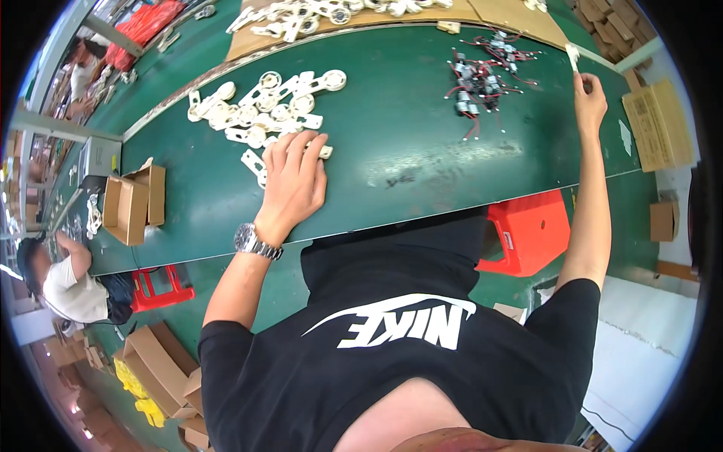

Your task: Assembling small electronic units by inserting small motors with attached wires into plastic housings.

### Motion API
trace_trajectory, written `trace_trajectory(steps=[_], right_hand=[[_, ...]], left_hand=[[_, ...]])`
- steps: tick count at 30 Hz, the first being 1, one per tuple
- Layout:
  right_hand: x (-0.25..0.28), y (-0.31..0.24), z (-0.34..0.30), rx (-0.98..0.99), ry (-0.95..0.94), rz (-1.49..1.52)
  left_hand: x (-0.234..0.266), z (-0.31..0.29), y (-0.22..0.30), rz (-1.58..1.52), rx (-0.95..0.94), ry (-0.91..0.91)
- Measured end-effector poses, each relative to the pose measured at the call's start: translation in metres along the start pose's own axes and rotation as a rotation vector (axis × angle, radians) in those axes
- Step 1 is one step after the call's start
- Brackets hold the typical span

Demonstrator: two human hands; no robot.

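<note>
My left hand, with a metal watch on its wrist, rests palm down at the near edge of a pile of cream-white plastic parts. Its fingers stretch forward over a few of these pieces, and one white end sticks out beside the fingertips. What lies under the palm is hidden. Far to the right, my right hand pinches a small white plastic part by one end, near the table's far right edge. Small motors with red and black wires lie in a cluster between my hands.
The green table has cardboard with more white parts along its far side. An open carton stands at left, another carton at right. A red stool stands by the near edge. Another person sits at far left.
</note>
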State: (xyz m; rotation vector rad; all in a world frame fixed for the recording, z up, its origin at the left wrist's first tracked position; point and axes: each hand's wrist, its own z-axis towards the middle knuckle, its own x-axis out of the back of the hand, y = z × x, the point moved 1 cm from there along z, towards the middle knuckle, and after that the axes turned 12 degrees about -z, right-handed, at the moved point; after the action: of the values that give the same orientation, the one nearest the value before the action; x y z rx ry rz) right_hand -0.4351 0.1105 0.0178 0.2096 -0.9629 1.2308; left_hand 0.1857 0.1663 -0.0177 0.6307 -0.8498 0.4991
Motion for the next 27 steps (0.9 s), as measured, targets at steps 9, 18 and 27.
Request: trace_trajectory(steps=[9,18,27], right_hand=[[-0.022,-0.29,-0.129,0.672,-0.539,0.618],[-0.084,-0.333,-0.141,0.44,-0.87,1.07],[-0.06,-0.301,-0.107,0.279,-1.043,1.138]], left_hand=[[0.019,0.005,-0.064,0.147,0.031,0.104],[0.015,0.066,-0.034,-0.29,0.051,0.172],[-0.063,0.159,-0.008,-0.809,0.445,-0.192]])
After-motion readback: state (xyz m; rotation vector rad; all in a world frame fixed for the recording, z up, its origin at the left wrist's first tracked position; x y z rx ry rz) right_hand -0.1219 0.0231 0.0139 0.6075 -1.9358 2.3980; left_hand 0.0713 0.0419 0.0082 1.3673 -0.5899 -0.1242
